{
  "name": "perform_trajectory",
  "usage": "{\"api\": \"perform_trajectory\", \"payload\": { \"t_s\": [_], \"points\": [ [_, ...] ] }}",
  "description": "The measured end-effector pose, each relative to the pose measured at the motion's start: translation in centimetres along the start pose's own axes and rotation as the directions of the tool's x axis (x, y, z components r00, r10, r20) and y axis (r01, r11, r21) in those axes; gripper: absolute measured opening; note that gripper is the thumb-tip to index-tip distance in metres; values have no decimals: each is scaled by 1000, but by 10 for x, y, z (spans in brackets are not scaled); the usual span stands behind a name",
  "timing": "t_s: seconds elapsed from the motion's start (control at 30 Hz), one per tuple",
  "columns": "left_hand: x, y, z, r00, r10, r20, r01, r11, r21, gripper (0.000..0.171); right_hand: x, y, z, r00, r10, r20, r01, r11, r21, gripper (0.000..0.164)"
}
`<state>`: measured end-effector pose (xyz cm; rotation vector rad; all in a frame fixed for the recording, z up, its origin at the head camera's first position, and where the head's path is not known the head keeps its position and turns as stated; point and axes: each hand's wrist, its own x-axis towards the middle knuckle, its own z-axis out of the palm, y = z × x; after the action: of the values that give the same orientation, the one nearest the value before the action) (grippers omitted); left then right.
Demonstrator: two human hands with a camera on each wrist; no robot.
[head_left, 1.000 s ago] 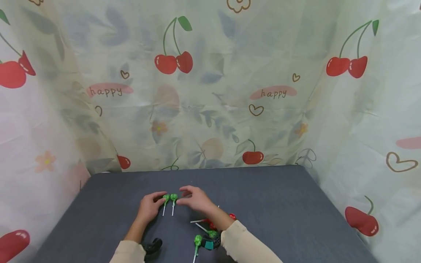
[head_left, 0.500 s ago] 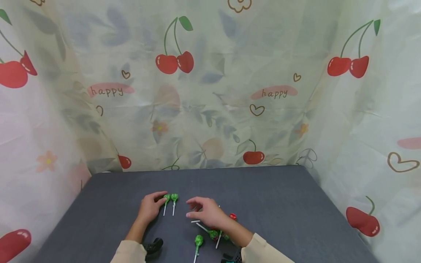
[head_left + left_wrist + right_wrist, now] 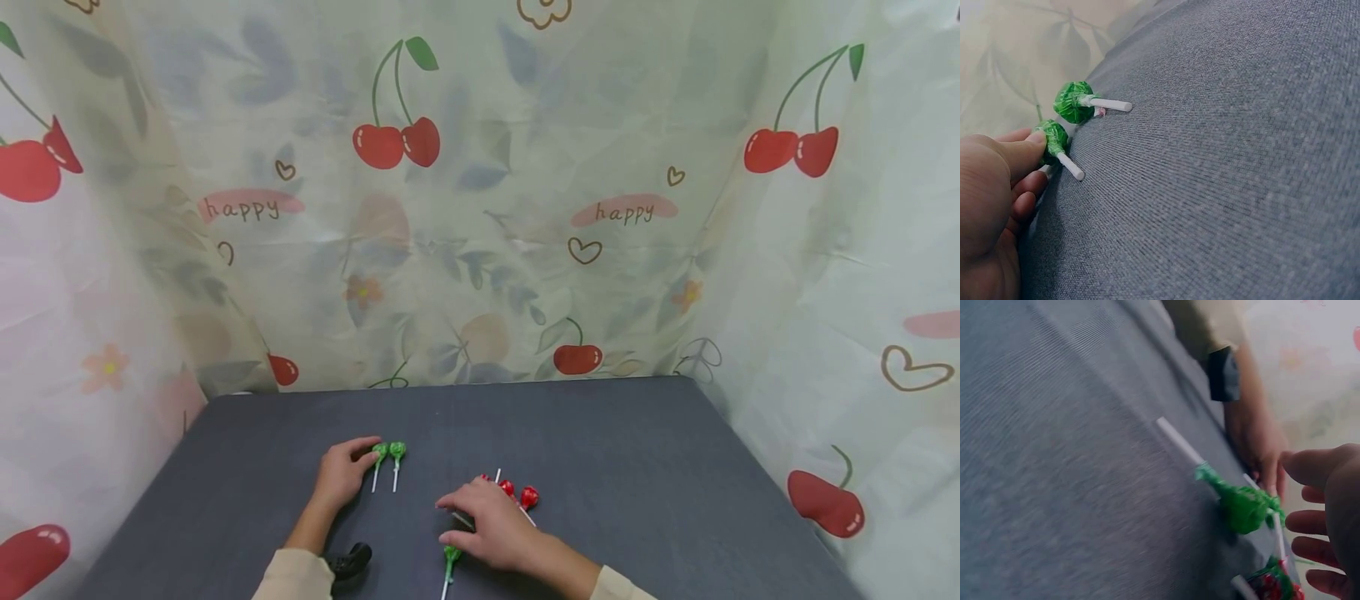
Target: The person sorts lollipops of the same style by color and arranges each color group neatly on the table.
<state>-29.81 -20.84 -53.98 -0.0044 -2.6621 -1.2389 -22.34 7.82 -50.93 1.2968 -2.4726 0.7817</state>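
Note:
At the left of the table my left hand [image 3: 342, 477] pinches the green-wrapped head of a lollipop [image 3: 1054, 140], its white stick pointing toward me. A second green lollipop [image 3: 397, 451] lies just right of it, apart from the fingers. My right hand [image 3: 495, 525] hovers over a loose group of lollipops, thumb and fingers spread with nothing between them. Below its thumb lies another green lollipop [image 3: 451, 553]. Red lollipops [image 3: 529, 497] show beyond the knuckles. The hand covers part of the group. The right wrist view is blurred, with a green lollipop [image 3: 1244, 509] near the fingertips.
Dark grey cloth covers the table [image 3: 615, 467]. A printed curtain [image 3: 480, 275] with cherries hangs behind and at both sides. A black strap-like piece [image 3: 350, 562] sits by my left wrist.
My right hand has drawn back from beside the two green lollipops, moving right and toward me over the lollipop group. The left hand stays in place.

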Motion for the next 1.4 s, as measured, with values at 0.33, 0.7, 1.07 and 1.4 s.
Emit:
{"api": "perform_trajectory", "payload": {
  "t_s": [0.33, 0.7, 1.07, 1.4],
  "points": [
    [1, -2, 0, 1000, -3, 4, 3, 1000, 1, 28, -7, 0, 6, 988, -106, 108, 135, 940, -314, 37],
    [1, -2, 1, 1000, 0, 2, 0, 1000, -19, 28, -7, -2, 10, 984, -129, 120, 163, 923, -348, 28],
    [0, -2, -1, 1000, 10, -6, -10, 1000, -15, 27, -5, -6, 8, 993, -35, 110, 57, 977, -205, 21],
    [0, -2, 1, 1000, -8, 6, 8, 1000, -5, 29, 8, -9, -6, 991, 61, 120, -54, 996, -64, 21]
  ]
}}
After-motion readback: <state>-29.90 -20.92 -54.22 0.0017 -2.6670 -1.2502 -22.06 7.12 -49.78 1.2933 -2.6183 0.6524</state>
